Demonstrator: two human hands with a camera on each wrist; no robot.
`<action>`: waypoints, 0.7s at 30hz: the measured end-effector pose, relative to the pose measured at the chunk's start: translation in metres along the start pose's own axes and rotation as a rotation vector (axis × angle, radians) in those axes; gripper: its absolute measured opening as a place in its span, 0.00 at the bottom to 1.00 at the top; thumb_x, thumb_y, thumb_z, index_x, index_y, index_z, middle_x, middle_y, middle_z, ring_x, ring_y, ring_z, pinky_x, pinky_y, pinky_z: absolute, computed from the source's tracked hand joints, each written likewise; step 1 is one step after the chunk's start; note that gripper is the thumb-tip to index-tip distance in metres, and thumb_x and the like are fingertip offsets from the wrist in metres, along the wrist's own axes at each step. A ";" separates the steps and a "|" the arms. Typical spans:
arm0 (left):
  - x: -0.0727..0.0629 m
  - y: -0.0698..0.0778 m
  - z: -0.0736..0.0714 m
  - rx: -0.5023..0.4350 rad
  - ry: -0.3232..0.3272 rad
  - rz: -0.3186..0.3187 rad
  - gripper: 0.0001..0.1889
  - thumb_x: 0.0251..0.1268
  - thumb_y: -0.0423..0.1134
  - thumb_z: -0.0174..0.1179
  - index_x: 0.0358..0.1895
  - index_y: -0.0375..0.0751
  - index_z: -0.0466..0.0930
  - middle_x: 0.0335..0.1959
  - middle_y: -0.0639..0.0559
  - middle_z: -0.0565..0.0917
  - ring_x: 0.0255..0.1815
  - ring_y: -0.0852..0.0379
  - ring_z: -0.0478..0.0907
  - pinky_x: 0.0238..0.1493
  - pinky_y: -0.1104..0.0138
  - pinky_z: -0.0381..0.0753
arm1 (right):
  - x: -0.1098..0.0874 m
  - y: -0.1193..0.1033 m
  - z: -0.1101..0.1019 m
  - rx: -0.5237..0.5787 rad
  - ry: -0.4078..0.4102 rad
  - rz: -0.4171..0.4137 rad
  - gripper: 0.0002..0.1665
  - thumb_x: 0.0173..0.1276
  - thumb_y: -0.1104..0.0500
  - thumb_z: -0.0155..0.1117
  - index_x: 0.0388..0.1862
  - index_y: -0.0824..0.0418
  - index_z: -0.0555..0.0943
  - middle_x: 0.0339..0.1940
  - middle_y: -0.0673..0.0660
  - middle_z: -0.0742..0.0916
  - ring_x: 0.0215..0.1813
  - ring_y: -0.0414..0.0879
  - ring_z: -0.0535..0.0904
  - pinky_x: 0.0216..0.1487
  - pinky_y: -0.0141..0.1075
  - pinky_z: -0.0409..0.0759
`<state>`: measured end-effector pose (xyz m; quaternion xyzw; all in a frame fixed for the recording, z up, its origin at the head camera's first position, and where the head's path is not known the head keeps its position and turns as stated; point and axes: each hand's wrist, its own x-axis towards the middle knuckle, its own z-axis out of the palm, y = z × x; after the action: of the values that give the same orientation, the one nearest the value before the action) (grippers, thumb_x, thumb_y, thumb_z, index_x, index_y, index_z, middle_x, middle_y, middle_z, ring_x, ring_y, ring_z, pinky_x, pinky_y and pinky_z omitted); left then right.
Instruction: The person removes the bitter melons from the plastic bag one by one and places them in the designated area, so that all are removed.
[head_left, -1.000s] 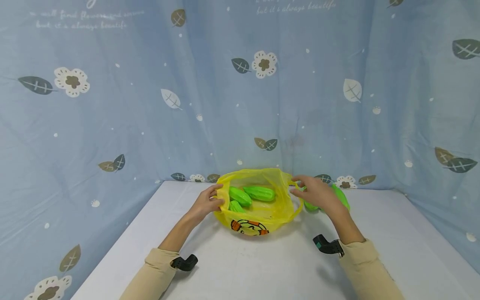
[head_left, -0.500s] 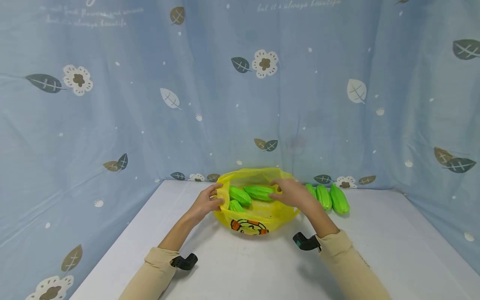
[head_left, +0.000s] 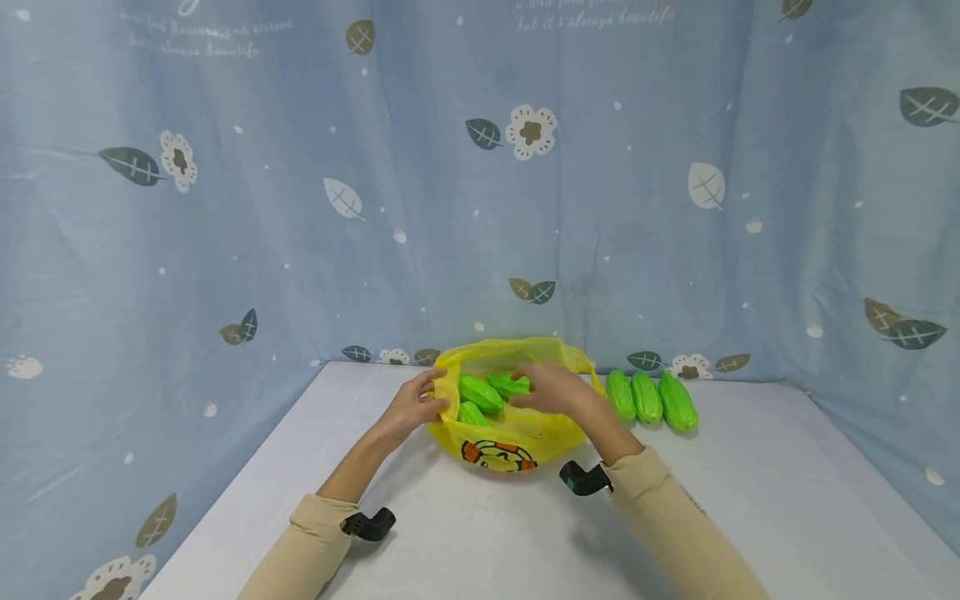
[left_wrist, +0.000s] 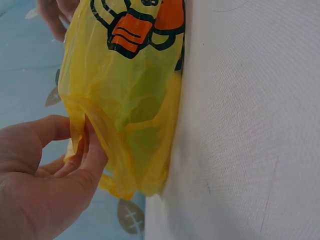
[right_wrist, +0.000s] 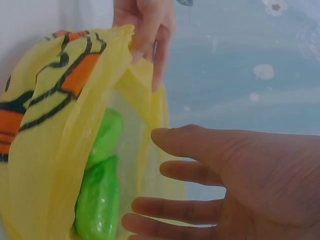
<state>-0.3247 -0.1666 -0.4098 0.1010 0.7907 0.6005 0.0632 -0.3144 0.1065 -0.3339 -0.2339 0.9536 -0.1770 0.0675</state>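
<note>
A yellow plastic bag [head_left: 450, 437] with an orange and black cartoon print lies on the table, its mouth facing up and toward me. My left hand [head_left: 408, 407] pinches the bag's left rim; the left wrist view shows the thin film [left_wrist: 92, 107] between thumb and fingers. Several bright green ridged vegetables, resembling cucumbers, lie inside, one at the left [head_left: 481, 392]. My right hand [head_left: 553, 389] reaches over the bag's mouth, partly covering the rear vegetable [head_left: 507, 384]. In the right wrist view its fingers [right_wrist: 175, 210] are spread and hold nothing, near the vegetables [right_wrist: 98, 200].
Three more green vegetables stand side by side right of the bag: the left one [head_left: 620, 395], the middle one [head_left: 646, 397] and the right one [head_left: 678, 402]. The white table [head_left: 465, 533] ends at a blue leaf-patterned curtain [head_left: 420, 250] behind the bag.
My right hand has left the bag's right handle and moved left over the mouth. The three vegetables at the right now show fully. My left hand stays at the rim.
</note>
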 end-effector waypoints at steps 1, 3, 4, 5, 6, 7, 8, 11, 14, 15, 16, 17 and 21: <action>0.000 0.000 0.000 0.001 -0.002 0.001 0.34 0.66 0.32 0.60 0.75 0.43 0.59 0.70 0.35 0.67 0.55 0.47 0.79 0.47 0.60 0.86 | 0.001 -0.002 0.001 -0.002 -0.005 0.006 0.29 0.69 0.46 0.64 0.65 0.55 0.76 0.58 0.56 0.84 0.52 0.50 0.82 0.52 0.45 0.82; 0.000 0.000 -0.001 0.002 -0.002 0.000 0.34 0.67 0.32 0.59 0.75 0.43 0.58 0.71 0.35 0.66 0.55 0.47 0.79 0.46 0.60 0.86 | 0.005 -0.008 0.002 -0.008 -0.015 0.015 0.29 0.68 0.45 0.64 0.65 0.55 0.76 0.60 0.55 0.84 0.52 0.49 0.82 0.55 0.45 0.81; 0.001 0.000 -0.001 0.002 -0.001 0.000 0.34 0.67 0.32 0.59 0.75 0.43 0.58 0.71 0.34 0.66 0.56 0.47 0.79 0.46 0.60 0.86 | 0.006 -0.010 0.003 -0.016 -0.019 0.018 0.29 0.68 0.45 0.64 0.65 0.54 0.76 0.60 0.55 0.83 0.53 0.50 0.82 0.56 0.46 0.80; 0.003 -0.002 -0.001 0.000 0.000 0.001 0.34 0.67 0.32 0.59 0.75 0.43 0.58 0.71 0.35 0.66 0.56 0.47 0.79 0.46 0.60 0.86 | 0.007 -0.013 0.003 -0.020 -0.023 0.019 0.29 0.68 0.45 0.64 0.65 0.55 0.76 0.61 0.56 0.83 0.55 0.51 0.81 0.58 0.47 0.79; 0.003 -0.002 -0.001 -0.001 0.002 0.000 0.34 0.67 0.32 0.59 0.75 0.43 0.58 0.71 0.35 0.66 0.56 0.46 0.79 0.46 0.60 0.86 | 0.009 -0.016 0.004 -0.025 -0.026 0.016 0.29 0.68 0.45 0.64 0.65 0.55 0.76 0.62 0.56 0.83 0.57 0.52 0.80 0.60 0.48 0.78; 0.003 -0.002 -0.001 0.000 0.004 0.000 0.35 0.67 0.32 0.59 0.76 0.43 0.57 0.71 0.34 0.67 0.57 0.46 0.79 0.46 0.60 0.86 | 0.010 -0.018 0.005 -0.029 -0.029 0.016 0.30 0.68 0.44 0.64 0.65 0.55 0.76 0.63 0.56 0.82 0.60 0.53 0.79 0.64 0.49 0.76; 0.003 -0.002 -0.001 -0.002 0.005 0.000 0.35 0.67 0.32 0.59 0.76 0.43 0.57 0.70 0.34 0.67 0.58 0.45 0.79 0.47 0.60 0.86 | 0.012 -0.021 0.007 -0.029 -0.036 0.013 0.30 0.68 0.44 0.64 0.65 0.56 0.76 0.64 0.56 0.81 0.63 0.54 0.77 0.65 0.50 0.75; 0.003 -0.001 0.000 -0.001 0.005 -0.001 0.34 0.67 0.33 0.59 0.75 0.43 0.58 0.70 0.34 0.67 0.61 0.43 0.77 0.48 0.60 0.86 | 0.016 -0.028 0.011 -0.034 -0.055 0.022 0.31 0.68 0.44 0.64 0.66 0.56 0.75 0.67 0.57 0.79 0.68 0.56 0.73 0.68 0.51 0.72; 0.003 -0.002 0.000 0.000 0.005 -0.005 0.34 0.67 0.33 0.60 0.75 0.44 0.59 0.70 0.35 0.68 0.64 0.42 0.75 0.48 0.61 0.86 | 0.021 -0.033 0.016 -0.037 -0.074 0.044 0.31 0.68 0.45 0.65 0.66 0.55 0.75 0.67 0.56 0.79 0.64 0.54 0.76 0.61 0.48 0.78; 0.003 -0.002 0.000 0.002 0.005 -0.006 0.34 0.66 0.33 0.60 0.75 0.44 0.59 0.70 0.35 0.67 0.64 0.42 0.74 0.48 0.61 0.86 | 0.022 -0.035 0.017 -0.031 -0.083 0.049 0.31 0.68 0.45 0.65 0.66 0.55 0.75 0.67 0.56 0.79 0.60 0.53 0.78 0.57 0.47 0.80; 0.003 -0.002 0.000 0.002 0.006 -0.007 0.34 0.66 0.33 0.60 0.75 0.44 0.59 0.70 0.35 0.68 0.64 0.41 0.74 0.48 0.61 0.86 | 0.024 -0.036 0.019 -0.017 -0.094 0.052 0.31 0.68 0.46 0.65 0.67 0.55 0.75 0.67 0.57 0.79 0.56 0.54 0.80 0.54 0.47 0.82; 0.003 -0.002 0.000 0.002 0.007 -0.008 0.34 0.66 0.33 0.60 0.74 0.44 0.60 0.69 0.36 0.69 0.64 0.41 0.75 0.48 0.61 0.86 | 0.025 -0.037 0.020 -0.009 -0.103 0.054 0.30 0.68 0.47 0.65 0.67 0.55 0.74 0.66 0.57 0.79 0.51 0.53 0.81 0.50 0.46 0.83; 0.001 -0.001 0.001 0.002 0.017 -0.012 0.33 0.66 0.33 0.59 0.74 0.45 0.61 0.67 0.37 0.72 0.62 0.43 0.77 0.48 0.61 0.86 | 0.030 -0.042 0.028 0.044 -0.144 0.064 0.31 0.68 0.49 0.65 0.68 0.57 0.73 0.64 0.59 0.80 0.39 0.50 0.81 0.42 0.46 0.86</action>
<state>-0.3258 -0.1661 -0.4112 0.0910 0.7925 0.6000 0.0599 -0.3175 0.0489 -0.3454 -0.2139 0.9491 -0.1785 0.1468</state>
